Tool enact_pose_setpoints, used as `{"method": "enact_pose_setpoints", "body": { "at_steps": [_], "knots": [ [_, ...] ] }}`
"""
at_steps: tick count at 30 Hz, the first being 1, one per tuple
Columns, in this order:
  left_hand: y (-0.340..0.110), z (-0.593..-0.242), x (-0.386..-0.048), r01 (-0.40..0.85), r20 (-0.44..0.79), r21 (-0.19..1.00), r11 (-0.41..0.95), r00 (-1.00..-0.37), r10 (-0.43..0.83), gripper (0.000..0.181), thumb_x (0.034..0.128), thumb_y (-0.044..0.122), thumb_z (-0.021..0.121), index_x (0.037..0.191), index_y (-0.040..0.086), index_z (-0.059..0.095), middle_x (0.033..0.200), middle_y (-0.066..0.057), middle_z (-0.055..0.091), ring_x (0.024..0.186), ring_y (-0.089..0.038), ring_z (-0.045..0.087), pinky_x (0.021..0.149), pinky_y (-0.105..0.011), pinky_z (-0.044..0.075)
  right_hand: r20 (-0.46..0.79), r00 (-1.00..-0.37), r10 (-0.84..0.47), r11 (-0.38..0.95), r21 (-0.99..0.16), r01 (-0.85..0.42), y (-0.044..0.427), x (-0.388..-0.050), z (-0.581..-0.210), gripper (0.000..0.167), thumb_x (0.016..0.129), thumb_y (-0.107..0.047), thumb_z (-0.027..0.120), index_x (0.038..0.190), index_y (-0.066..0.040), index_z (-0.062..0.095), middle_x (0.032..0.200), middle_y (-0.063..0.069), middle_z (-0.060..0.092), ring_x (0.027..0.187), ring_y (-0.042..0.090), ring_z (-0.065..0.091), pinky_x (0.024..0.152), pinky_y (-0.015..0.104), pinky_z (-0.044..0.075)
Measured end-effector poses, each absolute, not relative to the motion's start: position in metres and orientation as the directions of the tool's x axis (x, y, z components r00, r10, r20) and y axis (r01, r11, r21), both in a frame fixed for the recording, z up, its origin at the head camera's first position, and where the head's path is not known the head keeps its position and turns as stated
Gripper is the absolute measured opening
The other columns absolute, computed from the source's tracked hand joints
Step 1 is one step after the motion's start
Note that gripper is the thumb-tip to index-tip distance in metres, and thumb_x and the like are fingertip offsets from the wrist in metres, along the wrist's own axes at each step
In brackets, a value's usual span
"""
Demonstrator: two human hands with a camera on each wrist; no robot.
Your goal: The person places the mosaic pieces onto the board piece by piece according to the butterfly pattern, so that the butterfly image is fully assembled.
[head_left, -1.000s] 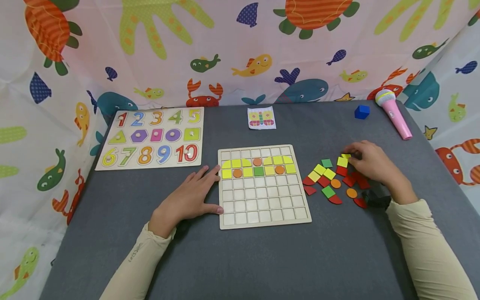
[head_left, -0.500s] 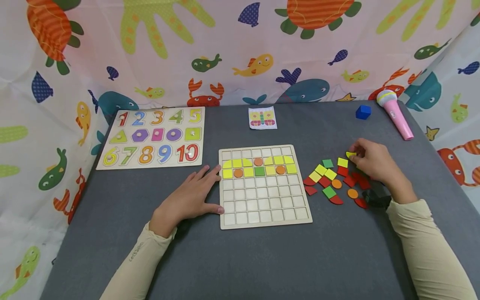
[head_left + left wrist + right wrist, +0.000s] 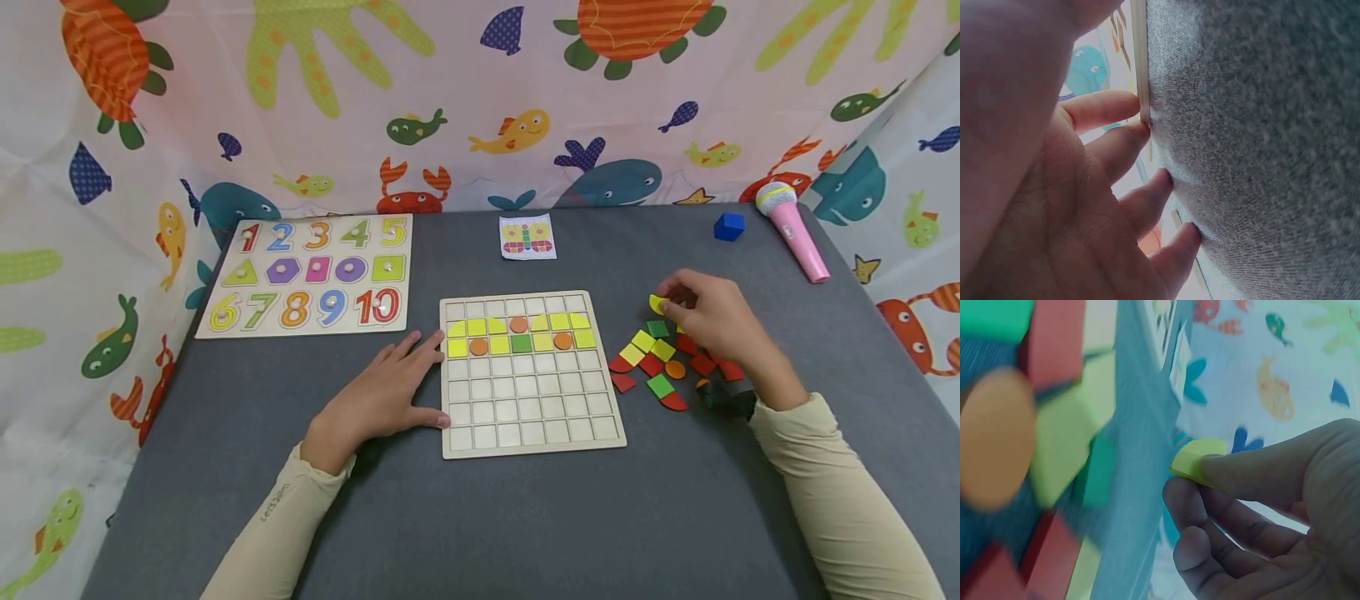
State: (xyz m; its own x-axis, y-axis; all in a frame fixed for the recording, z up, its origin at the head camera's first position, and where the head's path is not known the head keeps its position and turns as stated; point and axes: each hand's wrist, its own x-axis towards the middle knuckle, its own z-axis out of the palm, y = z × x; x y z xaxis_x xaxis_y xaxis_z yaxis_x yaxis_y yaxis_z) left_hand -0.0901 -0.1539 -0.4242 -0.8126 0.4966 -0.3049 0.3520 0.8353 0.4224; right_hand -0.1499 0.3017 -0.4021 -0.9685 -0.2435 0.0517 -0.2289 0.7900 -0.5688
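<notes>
A wooden grid board [image 3: 532,433] lies mid-table, with yellow, orange and green pieces in its second and third rows. My left hand [image 3: 378,392] rests at its left edge, fingers spread; in the left wrist view the fingertips of that hand [image 3: 1104,187] touch the board's side and the cloth. Between thumb and fingers my right hand [image 3: 712,317] pinches a yellow piece [image 3: 657,304], above the far side of the loose pieces. The right wrist view shows this yellow piece [image 3: 1194,459] with one rounded edge, in the right hand [image 3: 1272,512].
Loose red, yellow, green and orange pieces [image 3: 651,364] lie right of the board. A number board [image 3: 300,332] is at the back left, a small butterfly card [image 3: 528,237] behind the grid. A blue cube [image 3: 729,227] and a pink microphone [image 3: 797,233] lie at the back right.
My right hand has lifted the yellow piece from the far side of the pile and moved left with it, towards the grid board. The left hand has stayed in place.
</notes>
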Motion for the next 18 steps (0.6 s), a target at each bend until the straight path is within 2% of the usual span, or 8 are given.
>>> {"method": "enact_pose_setpoints", "body": {
  "at_steps": [4, 8, 13, 18],
  "knots": [
    [-0.153, -0.424, -0.090, 0.348, -0.309, 0.422, 0.837, -0.813, 0.494, 0.098, 0.0875, 0.054, 0.086, 0.163, 0.010, 0.042, 0.178, -0.005, 0.019, 0.164, -0.035, 0.008, 0.130, -0.058, 0.010, 0.117, -0.944, -0.309, 0.761, -0.565, -0.320, 0.283, -0.148, -0.398, 0.008, 0.102, -0.002, 0.071, 0.110, -0.002, 0.074, 0.096, 0.010, 0.070, 0.083, 0.025, 0.058, 0.066, 0.029, 0.047],
    [-0.154, -0.424, -0.090, 0.353, -0.304, 0.425, 0.833, -0.811, 0.499, 0.098, 0.0878, 0.054, 0.086, 0.163, 0.009, 0.043, 0.178, -0.006, 0.019, 0.164, -0.035, 0.008, 0.130, -0.058, 0.010, 0.158, -0.917, -0.367, 0.732, -0.559, -0.389, 0.263, -0.148, -0.395, 0.009, 0.100, 0.003, 0.070, 0.106, -0.003, 0.074, 0.096, 0.008, 0.070, 0.082, 0.023, 0.059, 0.069, 0.032, 0.049],
    [-0.153, -0.424, -0.090, 0.358, -0.301, 0.425, 0.831, -0.810, 0.503, 0.098, 0.0880, 0.053, 0.086, 0.163, 0.008, 0.043, 0.178, -0.006, 0.020, 0.164, -0.035, 0.008, 0.130, -0.058, 0.011, 0.154, -0.897, -0.414, 0.704, -0.571, -0.423, 0.238, -0.148, -0.390, 0.009, 0.099, 0.005, 0.070, 0.105, -0.001, 0.073, 0.100, 0.010, 0.068, 0.087, 0.024, 0.060, 0.076, 0.040, 0.052],
    [-0.153, -0.424, -0.090, 0.356, -0.302, 0.419, 0.835, -0.813, 0.498, 0.097, 0.0878, 0.053, 0.086, 0.163, 0.009, 0.043, 0.178, -0.006, 0.020, 0.164, -0.035, 0.008, 0.130, -0.058, 0.011, 0.153, -0.871, -0.466, 0.662, -0.593, -0.458, 0.213, -0.146, -0.385, 0.009, 0.099, 0.006, 0.070, 0.105, -0.001, 0.073, 0.099, 0.009, 0.068, 0.087, 0.024, 0.059, 0.077, 0.042, 0.053]
  ]
}}
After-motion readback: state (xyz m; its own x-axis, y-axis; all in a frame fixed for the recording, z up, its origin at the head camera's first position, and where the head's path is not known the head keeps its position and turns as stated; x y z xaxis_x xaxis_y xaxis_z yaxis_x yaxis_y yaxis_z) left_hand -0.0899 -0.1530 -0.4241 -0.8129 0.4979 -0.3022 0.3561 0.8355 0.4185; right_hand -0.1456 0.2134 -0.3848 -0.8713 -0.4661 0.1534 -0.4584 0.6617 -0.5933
